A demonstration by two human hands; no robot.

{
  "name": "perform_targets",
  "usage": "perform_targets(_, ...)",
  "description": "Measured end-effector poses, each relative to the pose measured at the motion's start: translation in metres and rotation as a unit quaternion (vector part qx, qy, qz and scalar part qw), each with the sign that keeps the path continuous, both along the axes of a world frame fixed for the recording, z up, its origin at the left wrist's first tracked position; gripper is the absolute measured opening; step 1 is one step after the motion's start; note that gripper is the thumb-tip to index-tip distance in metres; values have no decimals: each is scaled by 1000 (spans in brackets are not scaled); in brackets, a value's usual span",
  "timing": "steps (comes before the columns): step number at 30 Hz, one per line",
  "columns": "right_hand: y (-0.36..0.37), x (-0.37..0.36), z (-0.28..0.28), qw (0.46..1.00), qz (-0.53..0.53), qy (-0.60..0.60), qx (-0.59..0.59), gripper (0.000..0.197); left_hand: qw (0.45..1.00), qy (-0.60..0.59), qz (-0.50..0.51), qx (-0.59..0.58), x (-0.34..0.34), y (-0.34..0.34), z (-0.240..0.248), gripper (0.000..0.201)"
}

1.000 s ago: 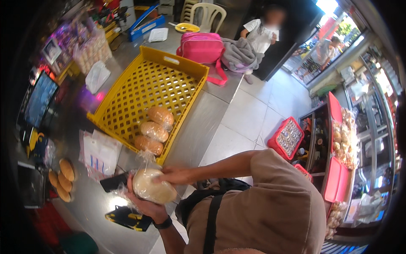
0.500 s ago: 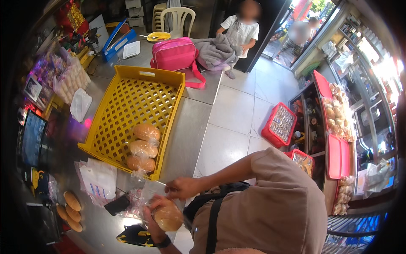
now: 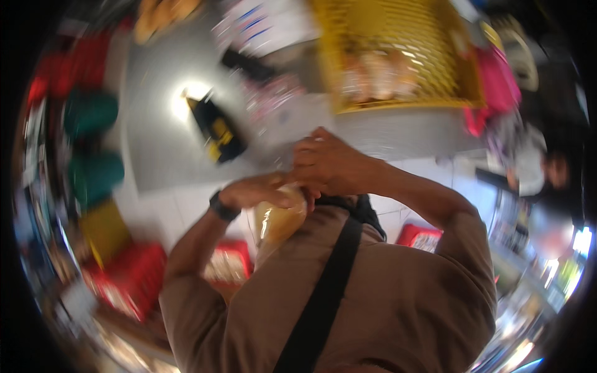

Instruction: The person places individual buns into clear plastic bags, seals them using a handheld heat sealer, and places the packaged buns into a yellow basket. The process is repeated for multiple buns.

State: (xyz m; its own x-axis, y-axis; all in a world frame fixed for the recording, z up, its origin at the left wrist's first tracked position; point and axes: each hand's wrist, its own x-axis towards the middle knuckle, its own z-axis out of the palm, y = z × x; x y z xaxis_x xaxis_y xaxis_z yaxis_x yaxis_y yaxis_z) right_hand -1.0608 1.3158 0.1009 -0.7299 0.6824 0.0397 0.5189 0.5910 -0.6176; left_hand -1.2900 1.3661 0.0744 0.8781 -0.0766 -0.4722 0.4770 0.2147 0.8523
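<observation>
Close to my body, my left hand (image 3: 261, 191), with a dark watch on its wrist, is closed around a bagged bread loaf (image 3: 278, 222) in clear plastic. My right hand (image 3: 329, 163) is beside it, fingers bent together at the top of the bag; what lies between them is partly hidden and blurred. Beyond the hands, clear plastic bags (image 3: 305, 118) lie on the steel table (image 3: 155, 149). Several bagged loaves (image 3: 376, 76) rest in the yellow crate (image 3: 410, 102) at the far right.
A dark phone-like object (image 3: 245, 64) and a black-and-yellow item (image 3: 217, 130) lie on the table. White packets (image 3: 267, 25) and unwrapped bread rolls (image 3: 163, 17) are farther off. A pink bag (image 3: 500, 81) is past the crate. Red crates (image 3: 130, 273) and green stools (image 3: 93, 174) are at left.
My view has swung round, so the crate now appears at the upper right. Both hands have come together at the top of the bagged loaf, which remains in my left hand.
</observation>
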Motion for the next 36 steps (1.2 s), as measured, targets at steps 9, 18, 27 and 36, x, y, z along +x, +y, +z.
perform_targets(9,82,-127,-59,986,-14,79,-149,33,739,259,211,584,-97,-15,30,55)
perform_targets(18,135,-141,-127,917,-63,81,-386,27,728,310,134,596,-120,45,-26,57)
perform_targets(27,132,-137,-213,975,-54,63,-206,25,750,234,241,570,-125,37,-111,69)
perform_targets(36,71,-96,-142,930,-192,214,-230,39,785,263,208,522,-202,17,-129,60)
